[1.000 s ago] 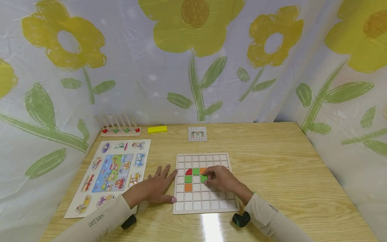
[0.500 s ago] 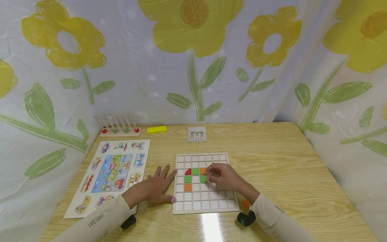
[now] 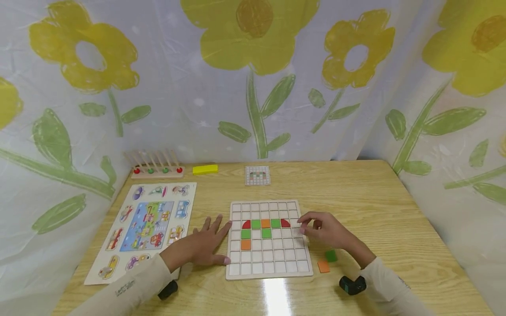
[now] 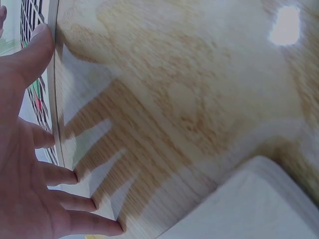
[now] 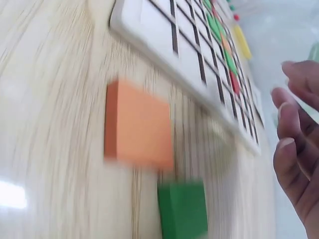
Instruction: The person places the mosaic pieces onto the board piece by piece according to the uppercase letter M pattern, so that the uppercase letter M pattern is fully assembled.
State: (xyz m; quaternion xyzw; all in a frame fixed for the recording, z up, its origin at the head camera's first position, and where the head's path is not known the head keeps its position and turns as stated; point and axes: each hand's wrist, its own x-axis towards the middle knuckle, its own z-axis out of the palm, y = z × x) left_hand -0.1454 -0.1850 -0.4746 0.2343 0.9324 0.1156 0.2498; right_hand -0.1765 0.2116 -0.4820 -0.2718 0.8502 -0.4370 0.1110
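Observation:
A wooden grid board (image 3: 264, 277) lies before me, holding several red, green and orange tiles. Rounded red tiles (image 3: 285, 223) end the coloured row, with an orange tile (image 3: 265, 224) at its centre. My left hand (image 3: 206, 243) rests with spread fingers at the board's left side, its thumb (image 4: 40, 50) touching the edge. Off the board's right edge hovers my right hand (image 3: 326, 228), fingers loosely bent and nothing between them. Below it on the table are a loose orange tile (image 3: 323, 266) and a loose green tile (image 3: 330, 256), both close up in the right wrist view.
A vehicle picture puzzle (image 3: 146, 226) lies at the left. Behind it stand a pegged rack (image 3: 158, 174) with red and green beads and a yellow block (image 3: 205, 169). A small pattern card (image 3: 258, 175) lies beyond the board. A flowered curtain (image 3: 189, 109) backs the table.
My right hand has drawn back rightward from the tiles to beyond the board's edge, uncovering the right end of the row and the two loose tiles. The left hand stays put.

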